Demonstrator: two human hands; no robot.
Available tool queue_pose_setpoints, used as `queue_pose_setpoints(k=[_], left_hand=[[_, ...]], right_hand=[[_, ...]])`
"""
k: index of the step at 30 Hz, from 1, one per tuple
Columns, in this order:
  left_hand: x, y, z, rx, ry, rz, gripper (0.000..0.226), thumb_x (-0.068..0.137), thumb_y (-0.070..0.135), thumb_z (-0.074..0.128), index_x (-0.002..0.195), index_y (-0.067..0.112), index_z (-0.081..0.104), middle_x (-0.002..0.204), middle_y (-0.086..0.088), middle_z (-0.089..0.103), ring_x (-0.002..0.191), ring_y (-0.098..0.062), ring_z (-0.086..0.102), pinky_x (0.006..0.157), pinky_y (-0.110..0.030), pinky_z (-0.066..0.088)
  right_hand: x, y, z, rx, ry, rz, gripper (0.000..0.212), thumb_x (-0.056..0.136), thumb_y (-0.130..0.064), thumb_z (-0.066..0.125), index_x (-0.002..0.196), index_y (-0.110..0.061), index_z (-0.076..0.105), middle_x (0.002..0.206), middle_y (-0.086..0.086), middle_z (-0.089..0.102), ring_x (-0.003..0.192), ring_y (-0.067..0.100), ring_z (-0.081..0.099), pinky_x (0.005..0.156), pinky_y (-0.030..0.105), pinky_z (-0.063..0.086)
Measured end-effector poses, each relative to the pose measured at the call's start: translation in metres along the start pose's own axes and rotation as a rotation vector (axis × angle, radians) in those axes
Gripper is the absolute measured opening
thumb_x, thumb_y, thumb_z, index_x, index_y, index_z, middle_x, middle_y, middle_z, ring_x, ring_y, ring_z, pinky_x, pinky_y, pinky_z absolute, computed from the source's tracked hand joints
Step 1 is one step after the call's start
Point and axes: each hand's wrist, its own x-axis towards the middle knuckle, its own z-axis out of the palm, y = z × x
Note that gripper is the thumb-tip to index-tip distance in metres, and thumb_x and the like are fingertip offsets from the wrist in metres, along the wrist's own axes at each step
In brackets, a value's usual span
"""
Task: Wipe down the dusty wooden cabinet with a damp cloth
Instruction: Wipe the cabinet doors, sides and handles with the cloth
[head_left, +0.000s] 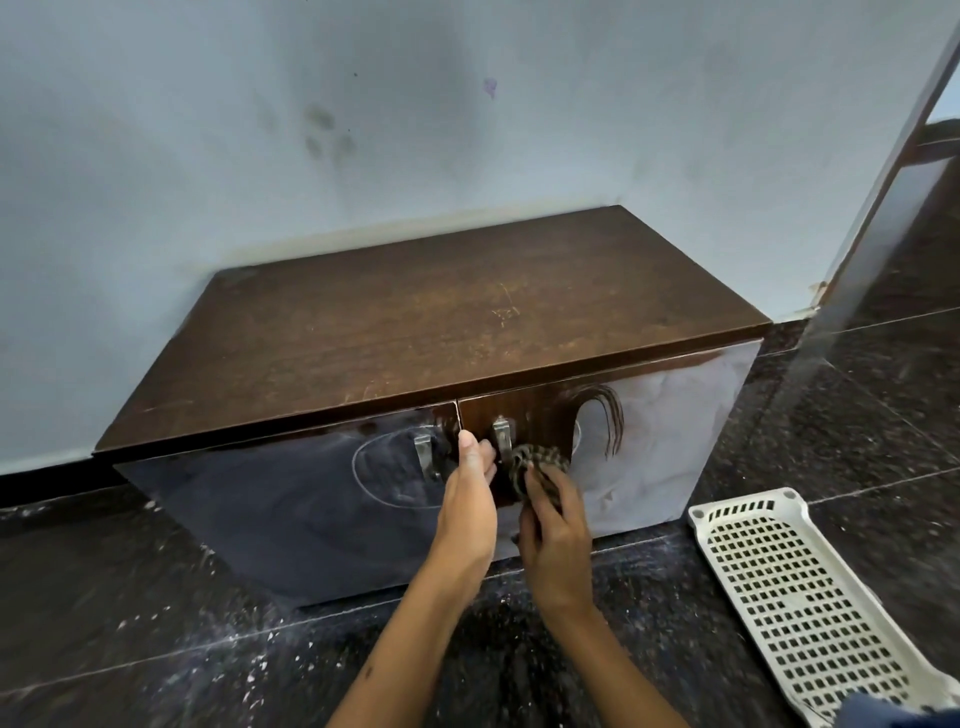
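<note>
Your right hand (553, 525) bunches the soft, limp cloth (537, 462) on the cabinet (415, 322) front; left hand (467, 499) flat beside the door edge.

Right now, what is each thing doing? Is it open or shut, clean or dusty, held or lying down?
Dark wooden cabinet: doors shut, top scuffed, right door front partly wiped.
Crumpled patterned cloth: held against right door.
Right hand: grips the cloth.
Left hand: fingers at the door edge by the metal handles.
White plastic perforated tray: lying on the floor.
</note>
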Motion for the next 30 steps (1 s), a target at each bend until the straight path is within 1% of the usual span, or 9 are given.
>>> queue_pose_setpoints(k=[2,5,8,11,15,22,24,27,30], left_hand=[[0.002,0.001,0.001,-0.03,-0.003,-0.019,0.063,0.098,0.047,0.011,0.144,0.008,0.032,0.149,-0.005,0.036,0.137,-0.015,0.033,0.113,-0.029,0.019],[0.006,0.003,0.001,-0.06,0.002,-0.049,0.065,0.098,0.048,0.012,0.143,0.007,0.034,0.149,-0.006,0.037,0.136,-0.015,0.035,0.113,-0.03,0.02],[0.01,0.006,-0.001,-0.098,0.019,-0.062,0.067,0.098,0.05,0.013,0.141,0.005,0.036,0.147,-0.007,0.039,0.135,-0.016,0.037,0.112,-0.03,0.023],[0.01,0.011,-0.002,-0.108,0.038,-0.065,0.067,0.098,0.049,0.014,0.14,0.004,0.038,0.145,-0.009,0.042,0.134,-0.018,0.039,0.109,-0.027,0.026],[0.008,0.012,-0.002,-0.075,0.063,-0.089,0.066,0.099,0.048,0.013,0.14,0.003,0.039,0.144,-0.01,0.043,0.133,-0.019,0.04,0.11,-0.029,0.024],[0.007,0.012,-0.004,-0.041,0.07,-0.114,0.067,0.099,0.048,0.012,0.14,0.002,0.038,0.145,-0.011,0.041,0.134,-0.019,0.039,0.114,-0.033,0.022],[0.008,0.014,-0.005,-0.042,0.08,-0.109,0.067,0.099,0.049,0.013,0.14,0.002,0.039,0.145,-0.011,0.042,0.134,-0.02,0.04,0.114,-0.033,0.023],[0.008,0.017,-0.007,-0.048,0.107,-0.103,0.066,0.099,0.049,0.015,0.138,0.004,0.042,0.142,-0.01,0.046,0.131,-0.019,0.043,0.113,-0.034,0.026],[0.006,0.018,-0.009,-0.021,0.118,-0.102,0.067,0.098,0.051,0.014,0.138,0.005,0.042,0.142,-0.009,0.046,0.131,-0.019,0.043,0.114,-0.034,0.025]], right_hand=[[-0.005,-0.001,0.002,0.068,-0.012,0.079,0.044,0.082,0.008,0.064,0.125,-0.001,0.058,0.126,0.018,0.054,0.116,0.033,0.055,0.096,0.044,0.049],[0.006,-0.024,0.004,0.285,0.157,0.307,0.038,0.089,-0.002,0.059,0.127,-0.008,0.056,0.122,0.002,0.053,0.114,0.019,0.055,0.096,0.034,0.05],[0.026,-0.047,0.002,0.389,0.272,0.245,0.037,0.091,-0.005,0.058,0.128,-0.01,0.057,0.122,-0.003,0.052,0.115,0.013,0.054,0.097,0.023,0.045],[0.027,-0.043,-0.001,0.341,0.2,0.126,0.039,0.088,0.005,0.057,0.126,-0.004,0.057,0.125,0.008,0.054,0.117,0.023,0.054,0.099,0.033,0.046],[0.021,-0.03,0.003,0.282,0.167,0.151,0.034,0.088,0.007,0.056,0.122,0.003,0.059,0.121,0.014,0.056,0.109,0.029,0.057,0.091,0.042,0.052],[0.019,-0.024,-0.012,0.506,-0.024,0.563,0.031,0.091,0.0,0.053,0.121,-0.006,0.061,0.109,-0.003,0.058,0.097,0.024,0.063,0.084,0.045,0.054],[0.035,-0.036,-0.021,0.516,0.012,0.5,0.03,0.091,-0.003,0.053,0.117,-0.014,0.062,0.105,-0.009,0.057,0.09,0.015,0.064,0.079,0.038,0.057],[0.056,-0.059,-0.031,0.375,0.188,0.253,0.035,0.087,-0.005,0.056,0.117,-0.021,0.062,0.104,-0.005,0.059,0.087,-0.001,0.058,0.073,0.011,0.052],[0.06,-0.059,-0.034,0.304,0.427,0.076,0.034,0.085,-0.001,0.057,0.116,-0.013,0.066,0.109,0.002,0.057,0.1,0.011,0.058,0.085,0.016,0.05]])
